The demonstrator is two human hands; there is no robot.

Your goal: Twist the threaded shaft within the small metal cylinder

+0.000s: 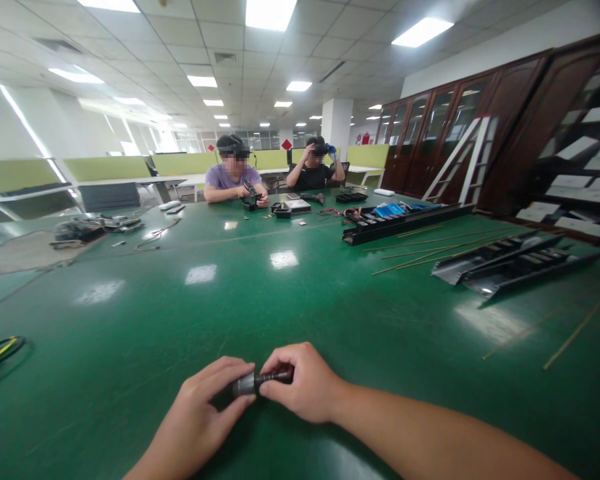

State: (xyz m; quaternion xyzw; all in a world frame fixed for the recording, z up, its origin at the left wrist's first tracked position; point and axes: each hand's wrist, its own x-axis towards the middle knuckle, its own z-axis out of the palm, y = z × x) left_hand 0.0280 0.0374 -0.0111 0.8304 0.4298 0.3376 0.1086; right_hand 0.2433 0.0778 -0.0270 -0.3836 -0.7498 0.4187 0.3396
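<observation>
As the left hand (197, 417) and right hand (300, 383) clamp a short, dark, ribbed metal cylinder (260, 382), it seems stiff, slippery, best held by its ridges.

Short cylindrical component (257, 381): smooth grey metal end, black ribbed shank. Axis lies roughly horizontal, slightly tilted, with the grey end toward the left. Component is pinched between the fingertips of the left hand (200, 413) and right hand (300, 385).

The left hand (197, 413) and right hand (300, 385) meet near centre, fingers curled and pinching from either side, the bare right forearm (445, 433) reaching in from the right.
</observation>
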